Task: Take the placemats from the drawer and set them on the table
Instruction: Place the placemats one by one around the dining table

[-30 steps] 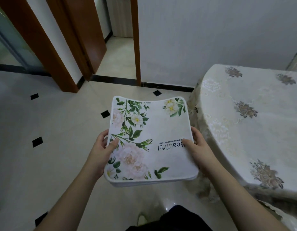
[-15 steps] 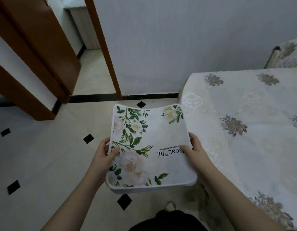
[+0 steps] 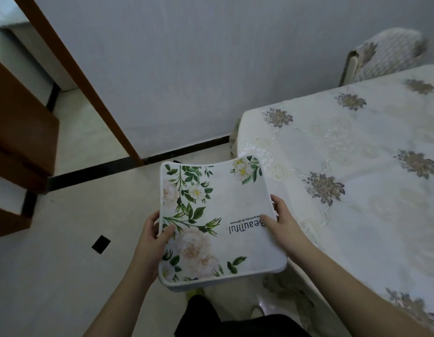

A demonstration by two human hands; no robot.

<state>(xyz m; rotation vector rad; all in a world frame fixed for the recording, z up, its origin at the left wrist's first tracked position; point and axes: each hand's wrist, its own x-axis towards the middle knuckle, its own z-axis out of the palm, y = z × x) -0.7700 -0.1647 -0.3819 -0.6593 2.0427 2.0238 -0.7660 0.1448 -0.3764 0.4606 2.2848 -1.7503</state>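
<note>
**Placemats held in both hands beside the table**

The biggest thing I see is the table [image 3: 357, 190] on the right, covered with a cream lace cloth with grey-brown flower clusters; a chair [image 3: 386, 57] with a patterned cover stands at its far side, against the pale wall [image 3: 211, 69]. On the left are the tiled floor [image 3: 52, 263] with small black inlays and a brown door frame [image 3: 84, 86].

In the middle I hold the placemats [image 3: 218, 220], a stack carried flat above the floor, the far right corner reaching over the table's edge. The top mat is white, printed with green leaves and cream flowers down its left side, and the word "Beautiful" reads upside down to me. The layered edges show along the near side.

My left hand [image 3: 150, 239] grips the stack's left edge, thumb pressed on top, fingers curled underneath. My right hand [image 3: 281, 224] grips the right edge the same way, thumb lying across the printed word.
</note>
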